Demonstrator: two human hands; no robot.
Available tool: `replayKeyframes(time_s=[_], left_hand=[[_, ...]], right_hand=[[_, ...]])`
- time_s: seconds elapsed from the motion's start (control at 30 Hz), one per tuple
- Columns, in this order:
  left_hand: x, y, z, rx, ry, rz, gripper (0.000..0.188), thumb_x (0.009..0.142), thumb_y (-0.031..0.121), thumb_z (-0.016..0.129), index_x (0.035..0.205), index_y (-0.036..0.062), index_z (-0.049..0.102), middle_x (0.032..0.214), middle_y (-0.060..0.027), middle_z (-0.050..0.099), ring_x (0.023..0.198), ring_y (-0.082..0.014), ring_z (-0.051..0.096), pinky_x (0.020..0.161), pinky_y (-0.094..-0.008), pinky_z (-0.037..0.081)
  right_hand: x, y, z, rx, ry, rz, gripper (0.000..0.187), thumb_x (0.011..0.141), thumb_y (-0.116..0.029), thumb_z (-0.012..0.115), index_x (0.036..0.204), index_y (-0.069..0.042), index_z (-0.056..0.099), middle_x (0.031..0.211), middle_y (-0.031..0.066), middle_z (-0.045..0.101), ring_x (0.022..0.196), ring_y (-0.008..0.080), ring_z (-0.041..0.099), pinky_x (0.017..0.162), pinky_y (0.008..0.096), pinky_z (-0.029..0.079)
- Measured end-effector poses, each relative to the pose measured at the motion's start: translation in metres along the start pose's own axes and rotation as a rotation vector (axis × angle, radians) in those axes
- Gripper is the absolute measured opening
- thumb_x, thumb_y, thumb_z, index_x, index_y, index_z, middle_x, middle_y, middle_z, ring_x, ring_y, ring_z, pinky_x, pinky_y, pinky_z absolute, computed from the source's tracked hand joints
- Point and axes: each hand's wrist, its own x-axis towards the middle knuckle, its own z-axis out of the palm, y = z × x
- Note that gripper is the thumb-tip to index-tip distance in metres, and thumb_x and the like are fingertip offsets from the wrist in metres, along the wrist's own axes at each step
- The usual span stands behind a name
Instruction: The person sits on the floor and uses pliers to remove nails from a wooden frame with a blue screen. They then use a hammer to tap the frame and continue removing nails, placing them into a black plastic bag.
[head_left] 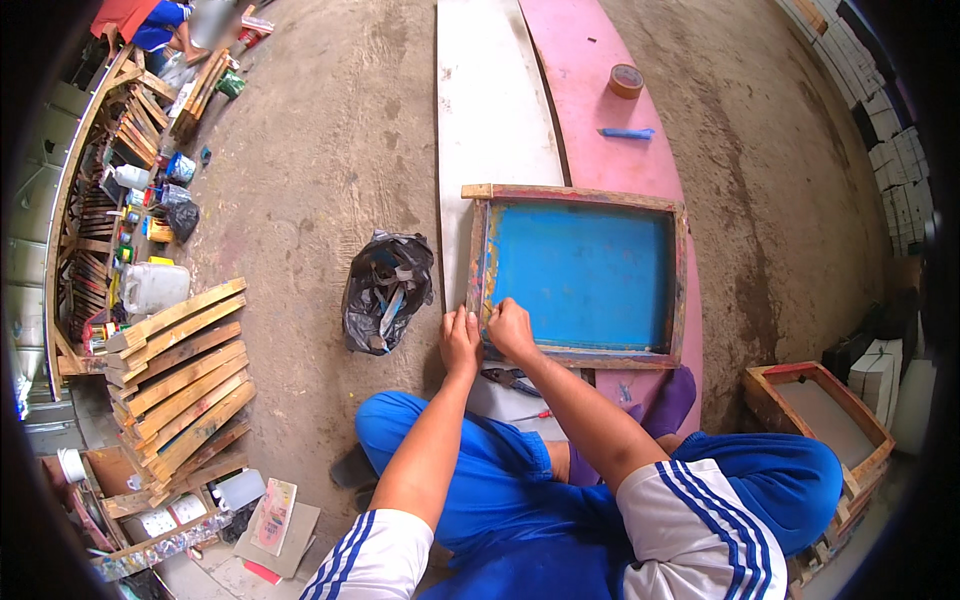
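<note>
A wooden screen-printing frame point(677, 290) with blue mesh point(580, 270) lies on two boards in front of me. My left hand point(461, 342) grips the frame's near left corner from outside, its fingers together along the left bar. My right hand point(511, 330) is closed in a fist-like pinch just inside that same corner, over the mesh edge. Whatever its fingers hold is hidden. Black-handled pliers point(510, 379) lie partly under the near bar, by my right forearm.
An open black plastic bag point(388, 295) with scraps stands to the left. A brown tape roll point(626, 81) and blue utility knife point(627, 133) rest on the pink board point(590, 100). Stacked wooden frames point(185, 385) stand left; another frame point(820, 415) is right. A person point(150, 25) sits far left.
</note>
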Motion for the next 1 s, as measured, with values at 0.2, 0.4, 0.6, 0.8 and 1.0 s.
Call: replayKeyframes(time_s=[0.2,0.4,0.6,0.8,1.0], left_hand=[[-0.001,-0.002,0.003,0.017,0.017,0.010,0.044,0.107,0.035,0.052,0.127,-0.0003,0.068,0.118,-0.0185,0.064,0.109,-0.0402,0.063,0.095,-0.0494,0.050],[-0.002,-0.003,0.000,-0.010,0.003,0.013,0.044,0.108,0.035,0.050,0.130,-0.0003,0.066,0.117,-0.0188,0.063,0.110,-0.0405,0.062,0.095,-0.0499,0.049],[0.000,0.004,-0.003,-0.001,-0.014,0.011,0.045,0.110,0.035,0.048,0.130,-0.0004,0.065,0.118,-0.0193,0.062,0.111,-0.0409,0.061,0.096,-0.0499,0.049],[0.000,0.007,-0.004,0.015,-0.009,0.015,0.045,0.110,0.035,0.048,0.130,-0.0009,0.065,0.118,-0.0196,0.062,0.111,-0.0411,0.061,0.096,-0.0498,0.049],[-0.001,0.002,0.003,0.018,0.012,0.007,0.045,0.109,0.034,0.050,0.130,-0.0015,0.066,0.120,-0.0195,0.063,0.112,-0.0410,0.061,0.097,-0.0496,0.049]], right_hand=[[-0.006,0.013,-0.006,0.029,-0.007,-0.062,0.022,0.097,-0.017,0.064,0.100,0.003,0.070,0.093,0.0288,0.072,0.093,0.0484,0.069,0.083,0.0526,0.054],[-0.012,-0.007,-0.025,-0.101,0.068,-0.278,0.026,0.097,-0.018,0.062,0.118,-0.002,0.065,0.106,0.0246,0.068,0.101,0.0441,0.067,0.083,0.0527,0.056],[0.003,-0.009,-0.012,-0.251,0.059,-0.369,0.027,0.090,-0.013,0.067,0.116,-0.007,0.067,0.102,0.0181,0.066,0.099,0.0388,0.068,0.082,0.0513,0.057],[0.010,0.003,-0.007,-0.219,0.006,-0.378,0.008,0.087,-0.009,0.063,0.091,-0.003,0.067,0.096,0.0173,0.067,0.095,0.0404,0.068,0.080,0.0518,0.055],[-0.004,0.024,-0.021,-0.157,-0.018,-0.326,0.008,0.086,-0.007,0.064,0.085,-0.003,0.071,0.091,0.0176,0.068,0.089,0.0402,0.068,0.077,0.0510,0.055]])
